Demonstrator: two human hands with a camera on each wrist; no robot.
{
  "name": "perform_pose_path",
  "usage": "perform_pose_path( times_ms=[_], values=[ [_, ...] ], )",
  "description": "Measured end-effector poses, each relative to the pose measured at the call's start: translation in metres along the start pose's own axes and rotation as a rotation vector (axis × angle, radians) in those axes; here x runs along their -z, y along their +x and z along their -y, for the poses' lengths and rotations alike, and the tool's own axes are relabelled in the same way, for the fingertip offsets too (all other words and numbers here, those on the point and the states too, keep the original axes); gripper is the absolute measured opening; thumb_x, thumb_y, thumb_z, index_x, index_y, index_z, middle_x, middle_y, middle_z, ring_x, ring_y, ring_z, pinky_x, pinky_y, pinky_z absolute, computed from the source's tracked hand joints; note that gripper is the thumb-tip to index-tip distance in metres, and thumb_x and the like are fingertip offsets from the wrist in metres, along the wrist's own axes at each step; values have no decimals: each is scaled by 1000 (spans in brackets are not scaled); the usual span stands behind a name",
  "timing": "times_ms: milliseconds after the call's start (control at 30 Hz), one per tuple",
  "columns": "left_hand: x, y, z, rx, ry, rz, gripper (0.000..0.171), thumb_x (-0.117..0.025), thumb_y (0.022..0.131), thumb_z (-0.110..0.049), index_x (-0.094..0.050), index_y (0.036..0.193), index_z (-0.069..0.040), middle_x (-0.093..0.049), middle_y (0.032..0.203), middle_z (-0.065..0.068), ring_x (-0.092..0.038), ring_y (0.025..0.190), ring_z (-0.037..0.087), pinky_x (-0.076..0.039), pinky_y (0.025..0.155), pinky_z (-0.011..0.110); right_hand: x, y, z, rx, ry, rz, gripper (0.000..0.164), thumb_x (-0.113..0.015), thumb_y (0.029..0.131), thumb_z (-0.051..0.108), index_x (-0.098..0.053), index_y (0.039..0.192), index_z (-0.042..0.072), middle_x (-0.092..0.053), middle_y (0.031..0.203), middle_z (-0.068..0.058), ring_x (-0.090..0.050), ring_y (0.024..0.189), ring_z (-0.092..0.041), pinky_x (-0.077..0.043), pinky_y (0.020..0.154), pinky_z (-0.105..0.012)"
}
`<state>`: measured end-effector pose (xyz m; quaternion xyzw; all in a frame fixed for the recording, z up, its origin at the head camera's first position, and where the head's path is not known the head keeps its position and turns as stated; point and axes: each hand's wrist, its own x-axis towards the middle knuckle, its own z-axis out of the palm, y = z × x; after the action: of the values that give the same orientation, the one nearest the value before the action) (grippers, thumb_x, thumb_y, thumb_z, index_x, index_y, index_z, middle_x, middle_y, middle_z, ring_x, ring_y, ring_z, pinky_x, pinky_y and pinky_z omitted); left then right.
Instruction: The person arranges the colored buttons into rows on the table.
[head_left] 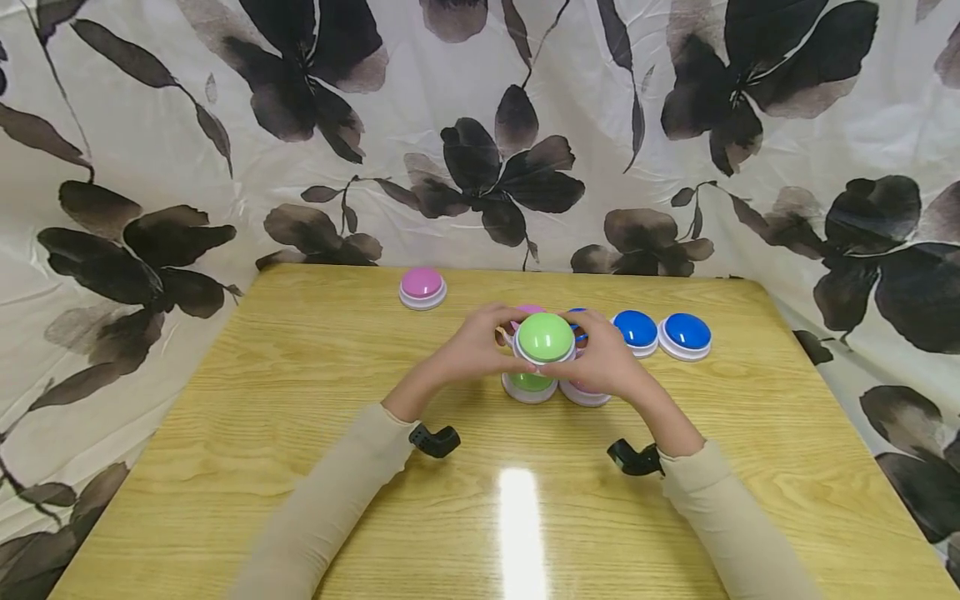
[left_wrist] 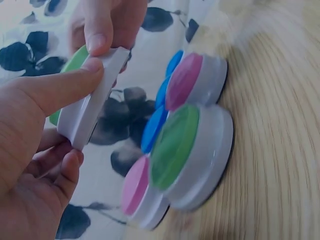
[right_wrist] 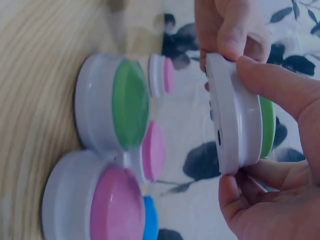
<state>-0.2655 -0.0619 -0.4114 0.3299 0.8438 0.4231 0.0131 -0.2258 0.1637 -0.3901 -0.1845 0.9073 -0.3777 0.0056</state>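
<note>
Both hands hold one green-domed push button [head_left: 545,337] with a white base, raised above the table. My left hand [head_left: 480,343] grips its left side, and my right hand [head_left: 609,357] grips the right; the thumbs meet at the near edge in both wrist views. Below it, a second green button [left_wrist: 176,145] stands on the table. Beside that is a pink button [right_wrist: 117,202], partly covered by the right hand in the head view. Another pink button [right_wrist: 153,150] sits just behind, mostly hidden from the head camera.
Two blue buttons [head_left: 635,329] [head_left: 686,332] stand to the right, and a third blue one [head_left: 577,311] is largely behind the right hand. A lone pink button [head_left: 422,285] sits near the back edge of the wooden table [head_left: 300,375]. Floral cloth [head_left: 480,225] hangs behind.
</note>
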Motion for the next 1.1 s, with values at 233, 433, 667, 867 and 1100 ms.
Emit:
perform_pose_path(
  times_ms=[233, 433, 667, 867, 1100],
  values=[
    [-22, 19, -6, -12, -19, 34, 73, -89, 71, -27, -57, 132, -3, -55, 125, 4, -54, 101, 14, -51, 82, 24, 16, -12, -19, -52, 30, -11, 80, -89, 69, 34, -53, 132, 1, -54, 121, -15, -56, 103, -31, -53, 84, -45],
    [-37, 34, -14, -27, 6, 76, 72, -87, 73, -29, -56, 133, -3, -57, 119, 4, -55, 101, 15, -51, 82, 26, 28, -20, -37, -88, 42, -22, 81, -89, 70, 33, -51, 133, -1, -55, 121, -16, -56, 103, -32, -52, 85, -46],
    [-56, 50, -21, -13, -53, 110, 75, -86, 75, -27, -52, 137, -1, -54, 119, 7, -56, 99, 15, -53, 81, 26, 42, -29, -51, -130, 60, -38, 82, -88, 71, 35, -50, 135, -1, -53, 124, -18, -55, 105, -35, -51, 87, -48],
    [-71, 64, -29, -30, -11, 148, 77, -85, 76, -33, -52, 138, -2, -54, 116, 4, -55, 98, 12, -51, 79, 18, 54, -40, -64, -163, 85, -47, 81, -88, 72, 32, -50, 135, -1, -54, 121, -16, -54, 103, -33, -51, 84, -47],
    [-85, 81, -36, -57, 51, 203, 73, -84, 76, -35, -55, 136, -5, -56, 121, 4, -53, 100, 11, -47, 80, 16, 64, -50, -81, -217, 107, -42, 85, -87, 72, 34, -47, 137, -1, -54, 124, -17, -53, 104, -34, -50, 84, -45]
  ],
)
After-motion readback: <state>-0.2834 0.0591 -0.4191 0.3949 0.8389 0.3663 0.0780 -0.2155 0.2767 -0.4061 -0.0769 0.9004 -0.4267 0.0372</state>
